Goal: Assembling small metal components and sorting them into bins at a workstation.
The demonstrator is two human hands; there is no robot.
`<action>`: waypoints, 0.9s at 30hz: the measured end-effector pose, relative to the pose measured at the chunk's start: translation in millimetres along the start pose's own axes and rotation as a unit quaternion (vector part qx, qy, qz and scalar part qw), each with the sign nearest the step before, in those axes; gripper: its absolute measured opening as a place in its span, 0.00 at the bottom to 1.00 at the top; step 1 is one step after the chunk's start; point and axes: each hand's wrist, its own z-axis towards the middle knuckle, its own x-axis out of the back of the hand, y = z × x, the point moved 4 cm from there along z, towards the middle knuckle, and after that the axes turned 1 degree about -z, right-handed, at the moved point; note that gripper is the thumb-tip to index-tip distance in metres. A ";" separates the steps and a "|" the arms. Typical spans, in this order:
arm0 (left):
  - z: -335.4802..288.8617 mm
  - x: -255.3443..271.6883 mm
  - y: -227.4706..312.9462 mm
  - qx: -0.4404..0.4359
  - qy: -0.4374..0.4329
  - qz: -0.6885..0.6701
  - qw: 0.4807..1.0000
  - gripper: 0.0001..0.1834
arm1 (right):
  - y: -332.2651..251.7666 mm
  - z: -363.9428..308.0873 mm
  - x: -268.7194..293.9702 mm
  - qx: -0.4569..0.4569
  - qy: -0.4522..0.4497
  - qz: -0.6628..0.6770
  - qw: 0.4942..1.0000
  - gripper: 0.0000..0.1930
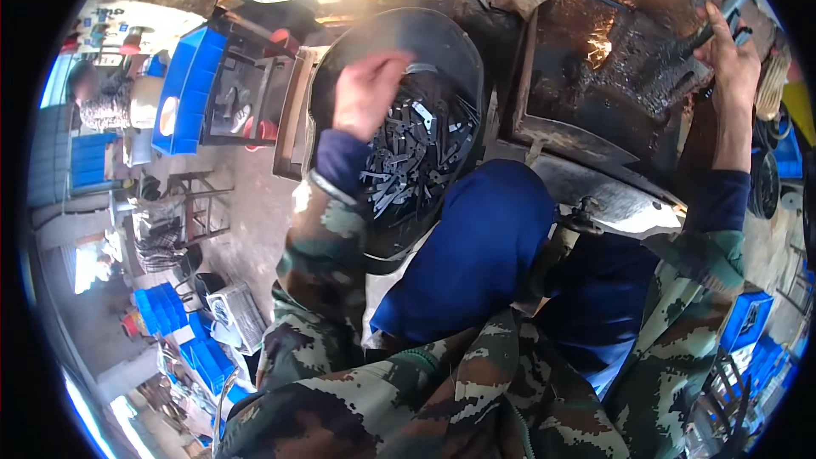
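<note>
My left hand is over a dark oval tub on the left; its fingers are smeared by motion, and whether they hold anything does not show. Beneath it in the tub lies a heap of small flat metal pieces, dark grey and silvery. At the upper right, my right hand is closed round a dark bar-like handle. Next to that hand is a dark, wet-looking metal bed with an oily sheen, part of a machine. A grey metal tube stands just beyond the fingers.
The machine bed's raised edge is close to my knees. Left of the tub stand a dark metal frame and a blue bin. Further left, a person is in the background. More blue crates lie at the lower left.
</note>
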 end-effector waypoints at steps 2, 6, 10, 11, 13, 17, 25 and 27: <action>-9.3 19.3 -88.8 0.035 0.008 0.096 0.995 0.14 | 3.3 1.0 -5.0 0.006 -0.004 0.018 1.000 0.20; -50.0 19.8 -155.0 0.129 -0.002 0.172 0.977 0.14 | 10.1 0.7 -10.5 0.003 -0.007 0.039 0.999 0.18; -67.2 -3.5 -175.5 0.130 -0.018 0.204 0.970 0.25 | 7.0 -1.8 -8.1 -0.020 -0.007 0.033 0.999 0.18; -68.8 -13.0 -173.8 0.101 -0.033 0.206 0.973 0.27 | 6.1 -3.1 -8.5 -0.019 -0.007 0.031 0.999 0.18; -69.8 -21.0 -178.6 0.106 -0.057 0.220 0.968 0.29 | 3.8 -5.5 -9.9 -0.022 0.001 0.045 0.999 0.19; -65.0 -24.3 -182.7 0.105 -0.052 0.230 0.966 0.24 | 3.6 -4.7 -8.8 -0.021 -0.005 0.051 0.998 0.20; -67.5 -12.1 -189.3 0.087 -0.094 0.235 0.964 0.15 | 3.6 -5.2 -9.2 -0.022 0.000 0.063 0.998 0.19; -67.9 -10.9 -185.8 0.086 -0.117 0.258 0.955 0.14 | 5.1 -3.9 -8.5 -0.021 0.000 0.052 0.998 0.18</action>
